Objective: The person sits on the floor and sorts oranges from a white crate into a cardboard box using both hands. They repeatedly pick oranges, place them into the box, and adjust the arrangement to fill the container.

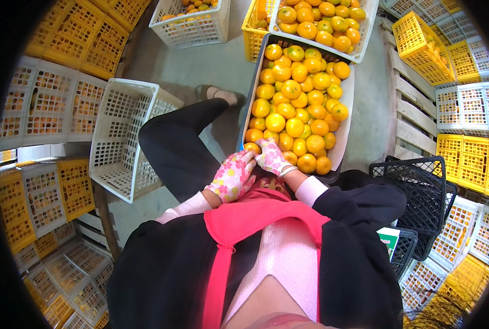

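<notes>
My left hand [231, 177], in a pink floral glove, is at the near left corner of a dark-rimmed crate [344, 135] with a pale lining. Its fingertips hold an orange mandarin [251, 147]. My right hand [272, 157], in a matching glove with a bracelet at the wrist, meets it there, its fingers on the same fruit's right side. The undersides of both hands' grips are hidden. Orange and yellow-green mandarins [290, 89] fill the crate, a few with green patches. Below the hands lies my red apron [265, 207].
An upright-sided white plastic crate [123, 135] stands left of my knee. Ahead are a white crate of mandarins [363, 41], a yellow crate [250, 41] and another white crate [199, 28]. Black baskets [417, 197] sit right, near a wooden pallet [413, 98]. Stacked crates [470, 162] line both sides.
</notes>
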`<action>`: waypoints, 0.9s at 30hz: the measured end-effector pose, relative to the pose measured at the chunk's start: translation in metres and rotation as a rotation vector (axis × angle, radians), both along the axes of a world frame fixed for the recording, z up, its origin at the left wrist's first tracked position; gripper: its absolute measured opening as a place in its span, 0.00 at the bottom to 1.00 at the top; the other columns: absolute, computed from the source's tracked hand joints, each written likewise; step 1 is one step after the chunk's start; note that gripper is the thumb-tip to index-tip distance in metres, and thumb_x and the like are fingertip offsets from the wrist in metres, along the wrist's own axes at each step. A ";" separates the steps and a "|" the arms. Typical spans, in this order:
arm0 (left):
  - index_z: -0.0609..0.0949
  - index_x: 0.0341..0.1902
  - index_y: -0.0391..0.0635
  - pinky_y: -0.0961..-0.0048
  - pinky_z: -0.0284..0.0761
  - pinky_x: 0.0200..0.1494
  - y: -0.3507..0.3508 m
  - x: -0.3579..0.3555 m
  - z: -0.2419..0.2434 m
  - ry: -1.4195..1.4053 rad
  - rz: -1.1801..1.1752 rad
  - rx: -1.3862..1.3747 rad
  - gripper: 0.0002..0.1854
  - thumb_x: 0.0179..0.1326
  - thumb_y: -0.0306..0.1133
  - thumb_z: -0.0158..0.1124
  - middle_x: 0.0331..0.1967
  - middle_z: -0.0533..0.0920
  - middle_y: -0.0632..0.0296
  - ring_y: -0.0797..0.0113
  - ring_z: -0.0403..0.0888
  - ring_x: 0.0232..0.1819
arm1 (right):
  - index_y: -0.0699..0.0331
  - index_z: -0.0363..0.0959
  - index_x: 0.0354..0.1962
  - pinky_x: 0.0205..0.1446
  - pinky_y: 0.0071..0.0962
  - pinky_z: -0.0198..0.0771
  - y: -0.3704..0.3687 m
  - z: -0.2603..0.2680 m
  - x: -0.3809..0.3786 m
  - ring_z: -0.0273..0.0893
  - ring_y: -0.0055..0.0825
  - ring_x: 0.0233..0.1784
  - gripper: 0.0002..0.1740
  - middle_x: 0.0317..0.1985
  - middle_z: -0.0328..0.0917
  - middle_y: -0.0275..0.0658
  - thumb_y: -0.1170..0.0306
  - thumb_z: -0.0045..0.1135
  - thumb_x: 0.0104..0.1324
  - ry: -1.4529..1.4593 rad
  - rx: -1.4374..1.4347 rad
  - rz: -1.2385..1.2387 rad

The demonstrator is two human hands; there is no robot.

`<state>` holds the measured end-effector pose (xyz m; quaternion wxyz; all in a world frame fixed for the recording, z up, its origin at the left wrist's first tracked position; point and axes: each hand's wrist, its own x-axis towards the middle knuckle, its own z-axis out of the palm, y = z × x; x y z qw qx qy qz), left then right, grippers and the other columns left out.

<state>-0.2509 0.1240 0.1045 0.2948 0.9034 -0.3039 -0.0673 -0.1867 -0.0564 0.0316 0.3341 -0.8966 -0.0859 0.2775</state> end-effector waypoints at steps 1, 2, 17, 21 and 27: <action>0.76 0.59 0.36 0.52 0.66 0.70 -0.002 0.002 -0.001 -0.037 0.004 0.002 0.26 0.58 0.34 0.68 0.67 0.72 0.43 0.43 0.69 0.68 | 0.70 0.72 0.60 0.69 0.38 0.67 -0.008 -0.002 0.004 0.72 0.50 0.66 0.36 0.60 0.75 0.58 0.58 0.69 0.59 0.068 0.094 0.037; 0.68 0.69 0.34 0.53 0.53 0.77 -0.004 0.004 -0.003 0.127 -0.073 0.072 0.36 0.61 0.40 0.66 0.75 0.61 0.40 0.44 0.57 0.77 | 0.69 0.73 0.61 0.69 0.36 0.67 -0.017 -0.004 0.011 0.73 0.49 0.66 0.36 0.61 0.74 0.58 0.58 0.69 0.59 0.152 0.202 0.079; 0.67 0.71 0.33 0.53 0.51 0.78 -0.002 0.007 -0.007 0.311 -0.133 0.340 0.41 0.62 0.51 0.62 0.75 0.61 0.41 0.47 0.57 0.78 | 0.69 0.66 0.63 0.65 0.40 0.71 -0.057 0.011 0.166 0.76 0.49 0.59 0.52 0.53 0.76 0.56 0.44 0.75 0.49 -0.395 -0.283 -0.558; 0.72 0.66 0.36 0.52 0.70 0.64 -0.002 0.013 -0.007 0.188 -0.005 0.175 0.35 0.57 0.41 0.67 0.68 0.69 0.42 0.43 0.74 0.61 | 0.63 0.61 0.66 0.63 0.37 0.71 -0.112 0.013 0.116 0.76 0.36 0.60 0.34 0.58 0.75 0.43 0.63 0.61 0.66 0.313 1.299 -0.686; 0.79 0.56 0.36 0.53 0.77 0.55 -0.014 0.031 -0.017 0.201 0.072 0.255 0.24 0.58 0.38 0.66 0.63 0.76 0.46 0.43 0.80 0.53 | 0.65 0.65 0.66 0.65 0.28 0.71 -0.101 -0.004 0.014 0.73 0.29 0.62 0.31 0.62 0.71 0.39 0.69 0.64 0.67 0.191 0.499 -0.271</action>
